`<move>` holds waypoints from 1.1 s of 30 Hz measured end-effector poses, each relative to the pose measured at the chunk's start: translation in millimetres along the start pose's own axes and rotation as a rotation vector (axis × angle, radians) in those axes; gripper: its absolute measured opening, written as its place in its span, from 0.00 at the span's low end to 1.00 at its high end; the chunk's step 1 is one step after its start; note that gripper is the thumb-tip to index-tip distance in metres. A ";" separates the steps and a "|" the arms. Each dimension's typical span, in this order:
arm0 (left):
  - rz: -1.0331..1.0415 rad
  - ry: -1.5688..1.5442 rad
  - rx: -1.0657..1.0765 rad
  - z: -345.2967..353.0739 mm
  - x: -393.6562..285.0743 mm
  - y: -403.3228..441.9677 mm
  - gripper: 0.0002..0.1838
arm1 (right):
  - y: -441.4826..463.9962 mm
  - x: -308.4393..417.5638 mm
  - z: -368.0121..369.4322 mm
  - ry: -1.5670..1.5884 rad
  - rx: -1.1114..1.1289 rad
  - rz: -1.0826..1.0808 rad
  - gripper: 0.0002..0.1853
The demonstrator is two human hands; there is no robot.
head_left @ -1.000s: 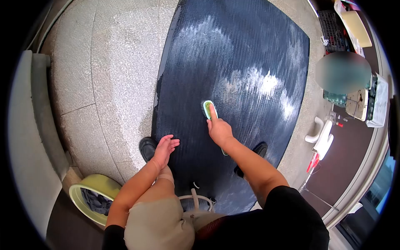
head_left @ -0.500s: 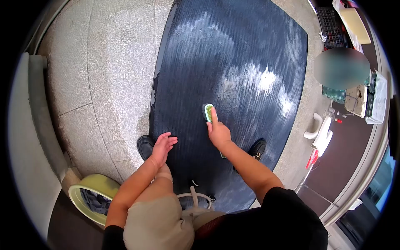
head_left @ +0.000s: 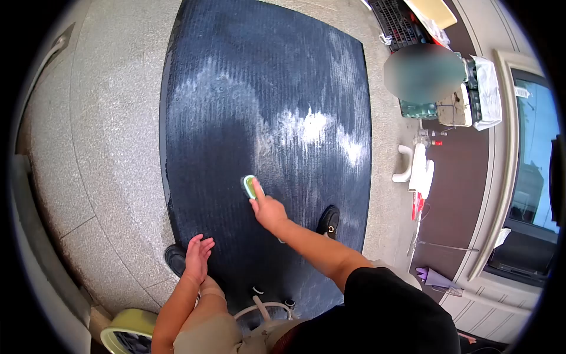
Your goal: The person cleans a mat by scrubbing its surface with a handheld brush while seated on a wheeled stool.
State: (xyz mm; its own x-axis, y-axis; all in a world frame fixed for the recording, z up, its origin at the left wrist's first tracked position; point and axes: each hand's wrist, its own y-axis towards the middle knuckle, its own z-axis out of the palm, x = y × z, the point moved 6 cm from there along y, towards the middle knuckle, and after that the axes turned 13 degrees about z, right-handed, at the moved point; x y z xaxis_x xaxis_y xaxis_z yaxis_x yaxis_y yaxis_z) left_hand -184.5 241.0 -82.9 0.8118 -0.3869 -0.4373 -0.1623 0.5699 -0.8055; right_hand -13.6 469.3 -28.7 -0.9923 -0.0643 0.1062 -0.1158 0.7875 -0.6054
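Observation:
My right hand [head_left: 269, 211] grips a green and white scrubbing brush [head_left: 249, 186], its index finger laid along the brush's back. The brush rests on a large dark ribbed mat [head_left: 206, 153] that carries whitish streaks, the brightest up and to the right of the brush. Near the mat's lower left edge my left hand [head_left: 198, 258] hangs over my knee with its fingers apart and nothing in them. The bristles are mostly hidden beneath the brush body.
A yellow-green tub [head_left: 132, 319] with dark cloth stands at the lower left. One black shoe [head_left: 331, 222] is on the mat, another [head_left: 175, 259] at its left edge. Bottles, a black crate [head_left: 396, 25] and a white object [head_left: 420, 171] line the right side.
The view has turned and shifted, so the mat and both hands appear farther left and lower. My right hand still holds the brush; my left hand remains by the knee.

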 end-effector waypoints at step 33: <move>-0.024 0.012 -0.002 -2.0 2.0 0.7 0.16 | -4.0 -22.3 9.9 0.047 0.030 0.127 0.39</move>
State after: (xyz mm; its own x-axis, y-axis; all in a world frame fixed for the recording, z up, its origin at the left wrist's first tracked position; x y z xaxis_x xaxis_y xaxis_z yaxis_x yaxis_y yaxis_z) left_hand -184.1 239.2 -85.1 0.8085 -0.4092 -0.4229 -0.1441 0.5592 -0.8164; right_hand 8.6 461.5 -36.4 -0.9959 0.0644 0.0634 0.0090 0.7684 -0.6399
